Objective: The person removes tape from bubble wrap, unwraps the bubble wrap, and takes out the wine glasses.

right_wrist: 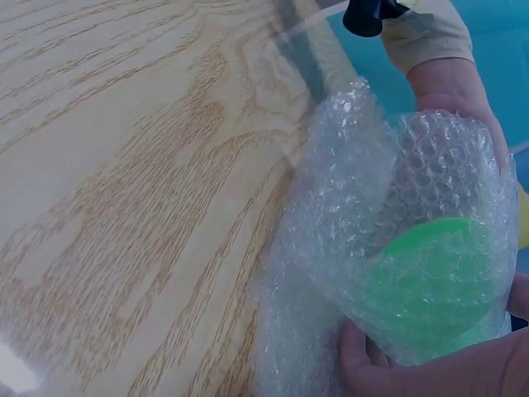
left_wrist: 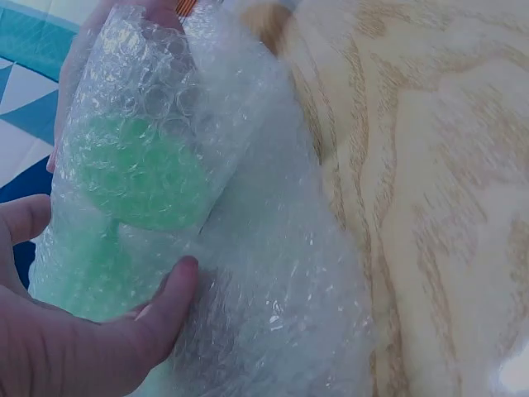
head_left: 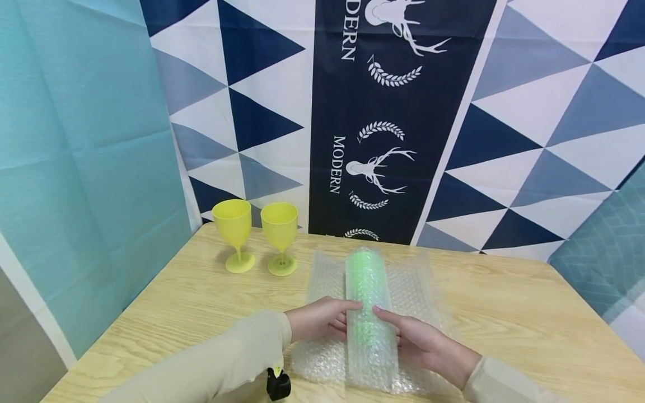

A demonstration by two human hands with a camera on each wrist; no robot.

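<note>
A green goblet (head_left: 365,274) lies rolled inside bubble wrap (head_left: 370,366), its round foot (left_wrist: 145,178) and narrow stem showing through the layers in the left wrist view. My left hand (head_left: 319,319) holds the roll from the left, thumb on top and fingers curled at its side. From the right, my right hand (head_left: 425,341) grips the same roll, with its thumb across the upper face and the other fingers partly hidden behind the wrap. In the right wrist view the foot (right_wrist: 434,281) sits inside the roll's open near end. Loose wrap spreads out on both sides beneath.
Two yellow goblets (head_left: 232,224) (head_left: 279,226) stand upright at the back left of the wooden table (head_left: 504,313). A patterned cloth (head_left: 272,112) hangs behind the table, and a teal curtain (head_left: 90,140) hangs at the left. A small black device (head_left: 278,385) is on the left wrist.
</note>
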